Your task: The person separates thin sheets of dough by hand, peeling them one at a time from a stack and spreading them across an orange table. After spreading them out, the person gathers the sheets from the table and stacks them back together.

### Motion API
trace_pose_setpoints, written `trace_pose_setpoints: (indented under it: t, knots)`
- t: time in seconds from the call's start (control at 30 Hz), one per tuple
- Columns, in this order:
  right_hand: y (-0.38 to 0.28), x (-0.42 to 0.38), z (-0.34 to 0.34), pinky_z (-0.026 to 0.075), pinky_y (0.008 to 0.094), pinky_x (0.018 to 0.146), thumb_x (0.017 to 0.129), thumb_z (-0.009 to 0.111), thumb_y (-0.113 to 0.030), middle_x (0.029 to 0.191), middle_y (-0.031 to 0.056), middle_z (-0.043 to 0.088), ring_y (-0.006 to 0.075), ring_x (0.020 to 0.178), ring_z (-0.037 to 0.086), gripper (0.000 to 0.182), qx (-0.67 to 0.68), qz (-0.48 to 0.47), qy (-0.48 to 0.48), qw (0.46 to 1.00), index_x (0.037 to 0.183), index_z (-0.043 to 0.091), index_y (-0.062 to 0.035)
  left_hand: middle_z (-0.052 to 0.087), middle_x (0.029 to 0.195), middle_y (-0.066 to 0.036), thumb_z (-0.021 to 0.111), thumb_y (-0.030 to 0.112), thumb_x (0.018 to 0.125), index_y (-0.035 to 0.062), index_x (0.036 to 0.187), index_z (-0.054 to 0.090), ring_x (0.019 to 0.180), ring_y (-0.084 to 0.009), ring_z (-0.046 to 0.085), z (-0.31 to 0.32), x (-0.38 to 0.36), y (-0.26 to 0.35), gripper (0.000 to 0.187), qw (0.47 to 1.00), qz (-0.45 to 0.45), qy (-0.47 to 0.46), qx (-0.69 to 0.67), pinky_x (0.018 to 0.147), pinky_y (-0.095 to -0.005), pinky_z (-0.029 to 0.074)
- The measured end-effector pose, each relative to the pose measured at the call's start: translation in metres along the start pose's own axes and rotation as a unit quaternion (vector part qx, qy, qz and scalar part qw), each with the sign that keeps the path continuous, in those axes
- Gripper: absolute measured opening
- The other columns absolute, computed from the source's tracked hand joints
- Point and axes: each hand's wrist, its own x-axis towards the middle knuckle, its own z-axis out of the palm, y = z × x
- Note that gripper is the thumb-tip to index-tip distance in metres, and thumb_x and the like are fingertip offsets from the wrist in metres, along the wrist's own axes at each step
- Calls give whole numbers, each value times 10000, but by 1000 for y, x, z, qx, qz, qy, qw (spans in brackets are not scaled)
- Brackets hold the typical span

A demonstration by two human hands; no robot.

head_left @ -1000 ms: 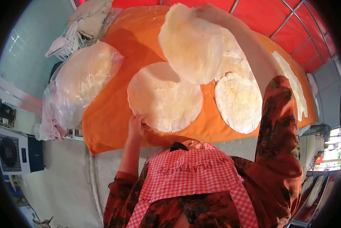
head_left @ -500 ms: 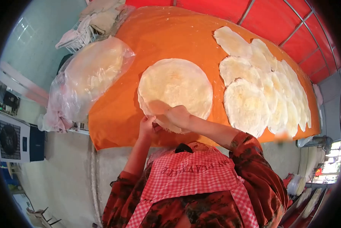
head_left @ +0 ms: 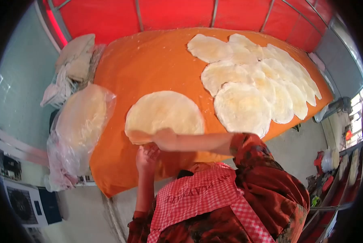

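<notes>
A large round, pale flatbread (head_left: 165,111) lies on an orange cloth in front of me. At its near edge, my left hand (head_left: 147,157) has its fingers curled, seemingly pinching the rim. My right hand (head_left: 165,139) reaches across from the right over the near part of the flatbread. It is smeared by motion, so its fingers do not show clearly. The right forearm hides part of the near rim. A shadow falls on the flatbread beside the right hand.
Several overlapping flatbreads (head_left: 246,101) are spread over the right side of the orange cloth (head_left: 145,69). On the left lies a clear plastic bag (head_left: 82,121) with round flatbreads inside. Folded cloths (head_left: 76,60) sit behind it. A red panelled wall (head_left: 177,14) borders the far side.
The view has shifted, so the table sits lower and further left. My right hand has moved left relative to the flatbread, towards its near-left edge. My left hand stays by the near rim.
</notes>
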Motion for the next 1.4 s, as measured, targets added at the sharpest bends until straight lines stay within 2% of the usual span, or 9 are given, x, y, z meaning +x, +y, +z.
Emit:
trace_pose_setpoints:
  t: [0.17, 0.33, 0.57, 0.63, 0.77, 0.93, 1.1, 1.23, 1.4]
  knots:
    - [88, 54, -175, 468, 426, 880, 867, 566, -337, 1124, 180, 642, 301, 1042, 611, 385, 159, -43, 196, 967, 1099, 656, -43, 646, 902, -99, 529, 161, 935, 28, 877, 568, 795, -228, 622, -7, 20, -6, 151, 959, 180, 15, 220, 721, -367, 525]
    - [270, 49, -295, 535, 357, 617, 629, 712, -152, 801, 176, 683, 214, 724, 675, 336, 242, 4, 409, 880, 908, 678, 32, 615, 828, -114, 590, 75, 862, 19, 812, 579, 732, -242, 598, -24, 29, -37, 76, 733, 392, 2, 556, 646, -332, 485]
    - [386, -32, -155, 528, 365, 584, 682, 781, -419, 935, 174, 659, 277, 719, 653, 580, 254, 378, 472, 755, 1012, 621, 30, 587, 785, -123, 604, 22, 815, 22, 801, 579, 710, -276, 573, -16, 23, -39, 29, 686, 426, 0, 590, 629, -355, 470]
    - [408, -42, -55, 496, 404, 820, 686, 782, -390, 1046, 216, 650, 344, 958, 631, 587, 210, 326, 550, 739, 1053, 615, 37, 584, 794, -116, 589, 6, 814, 15, 800, 573, 720, -271, 571, -17, 26, -39, 23, 681, 439, -8, 585, 637, -354, 471]
    - [318, -135, 73, 502, 260, 611, 785, 654, -1, 828, 71, 651, 118, 698, 617, 219, 360, 194, 559, 721, 1001, 623, 9, 571, 818, -106, 564, -13, 813, 3, 797, 560, 752, -261, 564, -16, 29, -43, 24, 681, 455, -24, 574, 669, -352, 472]
    - [268, -243, 117, 493, 273, 605, 781, 609, -34, 813, 76, 676, 127, 664, 611, 210, 394, 294, 549, 677, 986, 651, -26, 559, 856, -114, 552, -14, 840, -9, 836, 543, 794, -242, 553, -14, 28, -41, 11, 677, 420, -77, 599, 705, -334, 473]
    - [331, -325, 141, 499, 255, 660, 796, 610, -23, 843, 69, 670, 125, 737, 614, 191, 330, 452, 664, 496, 981, 649, 6, 559, 886, -97, 539, -6, 878, -14, 859, 542, 803, -204, 544, 17, 28, -78, 20, 789, 331, -118, 504, 715, -308, 476]
    - [376, -358, 126, 518, 327, 745, 792, 652, -138, 910, 150, 683, 227, 840, 661, 274, 224, 506, 638, 536, 1015, 636, 21, 571, 874, -103, 578, -8, 847, -3, 848, 558, 789, -225, 555, 81, 22, -136, 20, 789, 296, -199, 499, 711, -320, 480]
    - [418, -356, 113, 513, 361, 793, 709, 736, -272, 947, 187, 677, 292, 901, 658, 499, 239, 604, 500, 572, 1095, 604, 14, 583, 814, -107, 633, 19, 770, 28, 780, 573, 762, -267, 560, 131, 10, -172, 61, 618, 379, -221, 652, 667, -358, 470]
